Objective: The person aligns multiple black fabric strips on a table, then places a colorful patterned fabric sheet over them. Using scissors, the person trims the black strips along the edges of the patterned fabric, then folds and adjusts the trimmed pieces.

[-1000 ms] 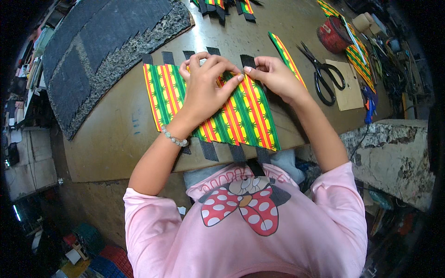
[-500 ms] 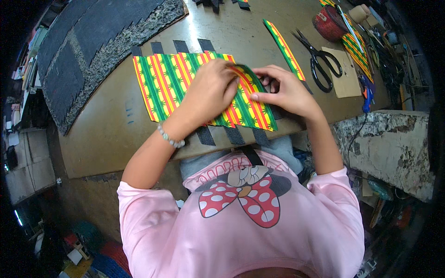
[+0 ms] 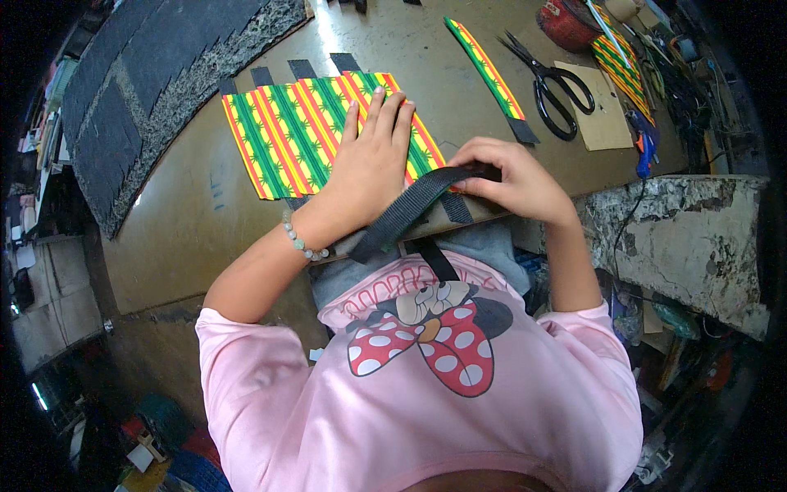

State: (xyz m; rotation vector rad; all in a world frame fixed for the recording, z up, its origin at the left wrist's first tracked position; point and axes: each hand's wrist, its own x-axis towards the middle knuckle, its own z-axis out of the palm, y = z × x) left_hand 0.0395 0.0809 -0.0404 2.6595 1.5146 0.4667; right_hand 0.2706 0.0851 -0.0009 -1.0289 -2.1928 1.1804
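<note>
A panel of strips (image 3: 279, 135) in green, yellow and red stripes with leaf shapes lies on the table, black strap ends jutting from its far and near edges. My left hand (image 3: 369, 152) rests flat on its right part, fingers stretched out. My right hand (image 3: 516, 176) pinches a black webbing strap (image 3: 410, 205) near the panel's lower right corner. The strap arches toward me, passing in front of my left hand, and its free end hangs over the table's near edge. What lies under the right fingers is partly hidden.
A loose patterned strip (image 3: 485, 70) with a black end lies right of the panel, beside black-handled scissors (image 3: 548, 86). Farther right are a cardboard piece (image 3: 598, 115), a blue glue gun (image 3: 646, 156) and a red container (image 3: 566, 25). A dark, rough-edged slab (image 3: 172, 66) stands at far left.
The strip that curved up patterned between my hands now shows its black side, drawn toward me. My left hand has flattened on the panel; my right hand has shifted nearer me.
</note>
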